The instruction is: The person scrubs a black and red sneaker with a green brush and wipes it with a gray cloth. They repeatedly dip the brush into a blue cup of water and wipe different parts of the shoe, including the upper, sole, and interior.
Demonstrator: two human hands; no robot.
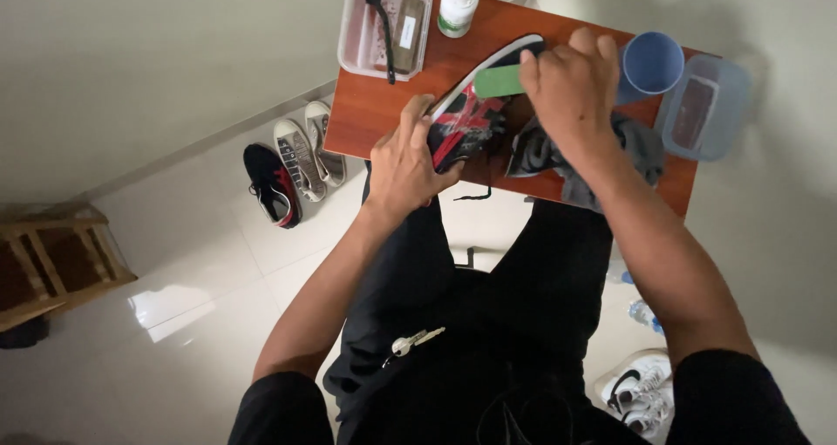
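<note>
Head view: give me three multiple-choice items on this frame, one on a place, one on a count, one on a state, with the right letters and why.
1. Where does the blue cup stand?
A. on the floor by the stool
B. on the wooden table, next to the right hand
C. inside the clear tray

2. How many shoes lie on the floor left of the table?
A. one
B. three
C. six

3. What is the state of the hands on the black and red shoe?
A. both hands rest in the lap
B. the left hand grips the shoe while the right hand presses a green sponge to its sole
C. the left hand lifts the white bottle

Answers: 1 B, the cup sits at the table's far right; 2 B, one black and red shoe and two pale shoes lie together there; 3 B, the shoe is tipped on its side, held, with the sponge on it.
</note>
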